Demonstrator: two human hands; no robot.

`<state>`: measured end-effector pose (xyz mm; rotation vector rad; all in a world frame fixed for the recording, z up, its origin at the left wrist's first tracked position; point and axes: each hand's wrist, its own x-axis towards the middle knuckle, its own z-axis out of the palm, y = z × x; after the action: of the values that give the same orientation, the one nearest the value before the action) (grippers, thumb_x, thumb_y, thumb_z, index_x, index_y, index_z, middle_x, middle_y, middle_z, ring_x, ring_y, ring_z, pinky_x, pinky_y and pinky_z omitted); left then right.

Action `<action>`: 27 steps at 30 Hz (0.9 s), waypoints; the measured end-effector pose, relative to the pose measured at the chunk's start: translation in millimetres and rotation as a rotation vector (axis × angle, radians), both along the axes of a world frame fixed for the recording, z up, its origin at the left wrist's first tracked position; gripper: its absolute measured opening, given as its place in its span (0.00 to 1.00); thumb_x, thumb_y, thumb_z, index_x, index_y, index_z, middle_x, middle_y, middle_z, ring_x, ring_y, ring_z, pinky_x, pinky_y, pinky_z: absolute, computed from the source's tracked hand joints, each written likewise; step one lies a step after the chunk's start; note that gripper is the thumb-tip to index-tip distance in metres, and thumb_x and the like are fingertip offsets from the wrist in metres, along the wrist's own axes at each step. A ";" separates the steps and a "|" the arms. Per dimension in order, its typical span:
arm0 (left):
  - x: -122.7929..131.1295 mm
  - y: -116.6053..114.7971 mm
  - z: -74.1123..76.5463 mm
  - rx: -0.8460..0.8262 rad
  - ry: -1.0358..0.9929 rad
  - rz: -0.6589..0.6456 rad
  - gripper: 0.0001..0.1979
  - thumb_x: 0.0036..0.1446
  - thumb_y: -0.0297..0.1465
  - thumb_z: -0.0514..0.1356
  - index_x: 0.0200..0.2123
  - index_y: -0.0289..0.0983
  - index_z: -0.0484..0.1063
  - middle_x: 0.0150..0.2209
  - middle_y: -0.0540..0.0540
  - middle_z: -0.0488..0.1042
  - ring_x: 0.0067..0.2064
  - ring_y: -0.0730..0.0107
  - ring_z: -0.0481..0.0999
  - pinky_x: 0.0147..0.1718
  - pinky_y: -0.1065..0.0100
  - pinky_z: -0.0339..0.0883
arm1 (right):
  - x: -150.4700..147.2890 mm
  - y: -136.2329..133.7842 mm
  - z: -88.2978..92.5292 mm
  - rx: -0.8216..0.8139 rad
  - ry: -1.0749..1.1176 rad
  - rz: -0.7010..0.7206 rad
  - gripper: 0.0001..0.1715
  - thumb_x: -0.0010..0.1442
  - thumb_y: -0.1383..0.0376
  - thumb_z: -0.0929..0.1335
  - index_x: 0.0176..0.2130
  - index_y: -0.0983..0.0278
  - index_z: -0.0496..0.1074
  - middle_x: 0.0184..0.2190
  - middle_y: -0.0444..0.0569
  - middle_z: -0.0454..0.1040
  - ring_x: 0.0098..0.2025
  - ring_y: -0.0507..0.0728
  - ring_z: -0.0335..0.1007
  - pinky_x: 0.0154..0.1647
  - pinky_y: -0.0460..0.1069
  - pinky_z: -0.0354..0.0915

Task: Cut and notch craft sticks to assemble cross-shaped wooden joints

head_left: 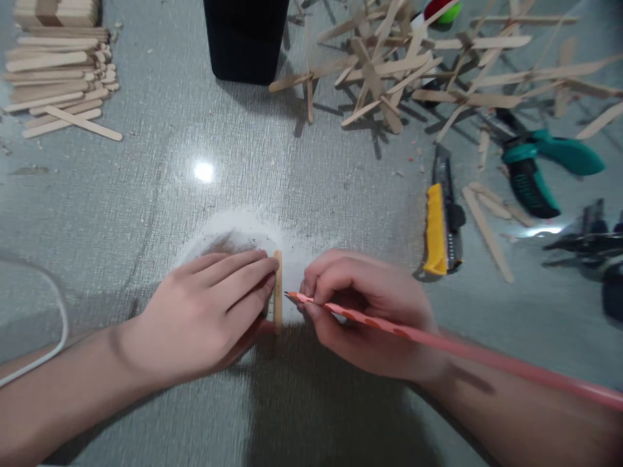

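A short wooden craft stick lies on the grey table, running front to back. My left hand rests on the table with fingers pressed together against the stick's left side, holding it in place. My right hand grips a long pink pencil, and the dark tip touches the stick's right edge about halfway along. The pencil's shaft runs out to the lower right.
A neat stack of sticks lies at the far left. A black box stands at the back centre. A loose tangle of sticks covers the back right. A yellow utility knife, teal-handled pliers and a white cable lie nearby.
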<state>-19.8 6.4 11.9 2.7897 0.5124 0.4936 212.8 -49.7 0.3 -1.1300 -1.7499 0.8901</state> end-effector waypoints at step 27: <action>-1.6 -4.0 -3.1 -0.014 -0.003 0.014 0.14 0.67 0.29 0.63 0.51 0.26 0.79 0.58 0.34 0.80 0.58 0.47 0.82 0.53 0.48 0.83 | -1.6 1.5 0.4 0.020 -0.035 0.009 0.15 0.56 0.78 0.69 0.32 0.58 0.65 0.29 0.43 0.75 0.29 0.51 0.73 0.29 0.47 0.68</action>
<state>-21.4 2.3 8.8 2.7729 0.5329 0.4953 211.2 -48.1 0.7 -1.1313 -1.7894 0.8611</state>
